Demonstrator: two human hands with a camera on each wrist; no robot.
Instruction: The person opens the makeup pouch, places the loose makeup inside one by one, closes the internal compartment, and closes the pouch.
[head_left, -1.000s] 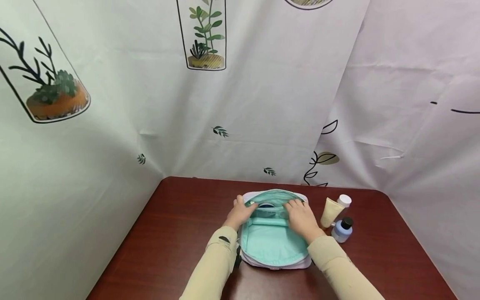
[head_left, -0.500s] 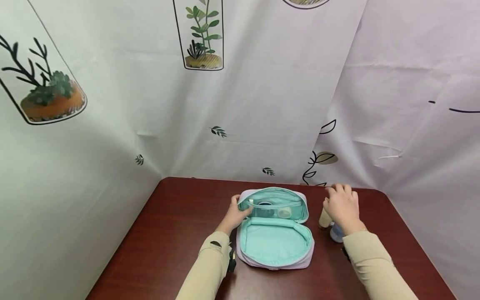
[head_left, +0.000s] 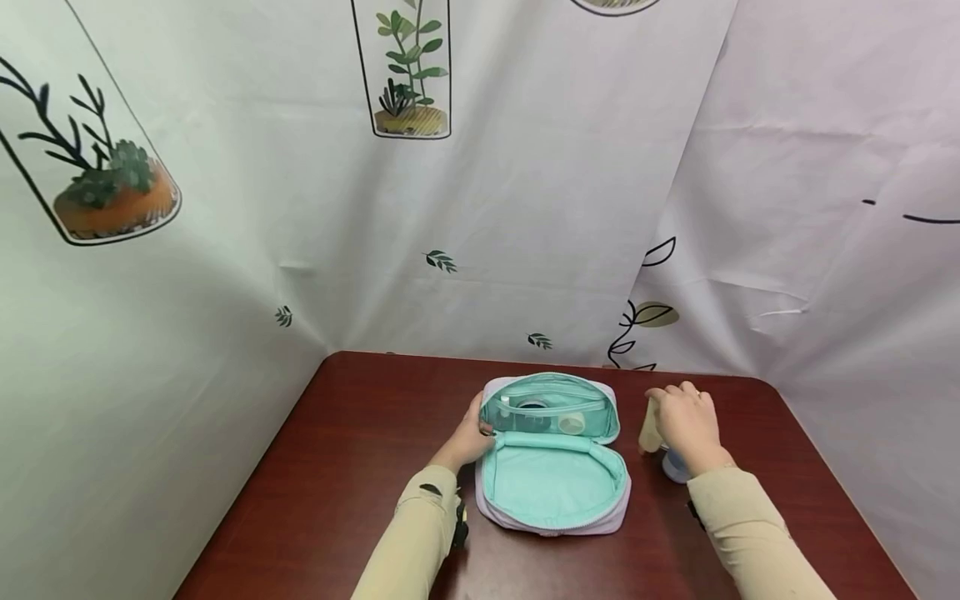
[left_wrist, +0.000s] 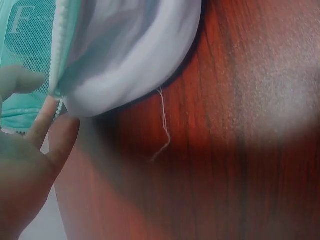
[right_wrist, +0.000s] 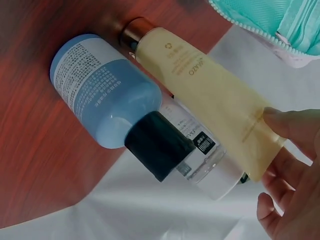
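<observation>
A lilac toiletry bag (head_left: 553, 487) with a mint lining lies unzipped, its lid folded back. My left hand (head_left: 467, 435) holds the lid's left edge near the hinge; in the left wrist view the thumb lies over the mesh pocket (left_wrist: 31, 50) and the fingers reach the zipped corner. To the right of the bag, my right hand (head_left: 686, 425) pinches the flat top end of a cream squeeze tube (right_wrist: 200, 90), which stands tilted on its copper-coloured cap (right_wrist: 136, 32). Beside the tube are a blue bottle (right_wrist: 107, 90) with a black cap and a clear bottle (right_wrist: 200, 155), partly hidden.
Behind the lid's mesh show a pale round item (head_left: 572, 423), a dark round one (head_left: 533, 414) and a small white-topped item (head_left: 505, 407). The dark red table (head_left: 375, 450) ends at a printed cloth backdrop (head_left: 480, 217).
My right hand has left the bag's lid, moved right, and taken hold of the cream tube's top. My left hand has slid slightly down the lid's left edge.
</observation>
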